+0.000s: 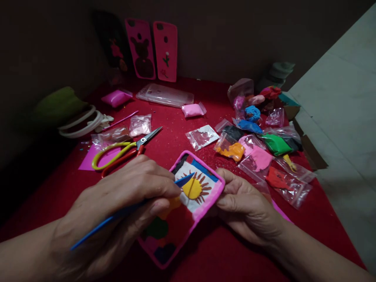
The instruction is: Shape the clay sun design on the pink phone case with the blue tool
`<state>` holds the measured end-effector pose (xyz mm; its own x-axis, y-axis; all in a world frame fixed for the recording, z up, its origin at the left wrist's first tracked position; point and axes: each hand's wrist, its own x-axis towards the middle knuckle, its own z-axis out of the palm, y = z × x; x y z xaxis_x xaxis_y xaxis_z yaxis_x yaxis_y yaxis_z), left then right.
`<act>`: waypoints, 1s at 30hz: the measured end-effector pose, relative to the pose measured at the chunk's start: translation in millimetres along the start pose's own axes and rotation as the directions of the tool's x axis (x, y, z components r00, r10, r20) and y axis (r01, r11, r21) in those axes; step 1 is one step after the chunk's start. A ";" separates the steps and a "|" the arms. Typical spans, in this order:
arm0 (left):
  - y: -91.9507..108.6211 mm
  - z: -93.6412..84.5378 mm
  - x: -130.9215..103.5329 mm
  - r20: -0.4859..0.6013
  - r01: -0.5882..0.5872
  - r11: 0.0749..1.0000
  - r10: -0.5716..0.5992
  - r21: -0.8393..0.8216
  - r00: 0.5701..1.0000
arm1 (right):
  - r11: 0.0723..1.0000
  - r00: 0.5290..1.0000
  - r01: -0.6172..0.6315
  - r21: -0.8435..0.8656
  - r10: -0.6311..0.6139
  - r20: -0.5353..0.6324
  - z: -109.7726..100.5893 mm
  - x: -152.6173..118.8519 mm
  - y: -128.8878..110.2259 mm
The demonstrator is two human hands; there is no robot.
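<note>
The pink-rimmed case (pixel 185 221) is held between the two hands, over the red tabletop (pixel 173 135), with its decorated face turned upward, probably so that the yellow sun (pixel 197 189) can be reached easily. By the right hand (pixel 249 209) one corner is gripped at the edge, thumb and fingers clamped on the rim; in this way, it seems, the case is steadied and the face is not covered. The fingers of the left hand (pixel 117 199) are closed together on a blue tool (pixel 102 224), whose tip is pointed across the sun; whether the surface is touched cannot be told. Near this hand, scissors (pixel 141 143) are laid, apparently within reach.
</note>
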<state>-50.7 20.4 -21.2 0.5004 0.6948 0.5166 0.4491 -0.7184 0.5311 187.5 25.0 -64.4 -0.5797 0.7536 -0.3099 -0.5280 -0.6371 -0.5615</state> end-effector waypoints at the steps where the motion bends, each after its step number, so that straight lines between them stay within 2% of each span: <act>1: -0.2 0.8 -0.9 -0.020 -0.013 1.000 0.013 -0.006 1.000 | 1.000 1.000 0.001 0.000 -0.001 0.001 0.2 0.1 0.0; 4: 0.2 3.5 -4.2 -0.051 -0.024 1.000 0.024 -0.012 0.998 | 1.000 1.000 0.000 0.007 0.000 0.005 1.2 0.0 0.1; 9: 1.8 3.9 -5.2 -0.040 -0.009 1.000 0.009 0.002 0.999 | 1.000 1.000 -0.004 -0.003 0.004 -0.008 1.1 -0.4 0.5; 16: 1.5 -1.0 2.9 0.109 0.007 1.000 -0.004 -0.031 0.994 | 1.000 1.000 -0.013 -0.016 0.013 -0.012 2.1 0.3 -0.9; 30: 1.5 1.7 5.8 0.112 -0.007 0.999 0.012 -0.038 0.994 | 1.000 1.000 -0.015 -0.002 0.015 -0.021 5.8 -1.3 -1.8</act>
<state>-45.9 23.3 -18.5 0.5854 0.6783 0.4441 0.4171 -0.7217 0.5524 185.6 24.2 -58.4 -0.5743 0.7472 -0.3345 -0.5178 -0.6480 -0.5585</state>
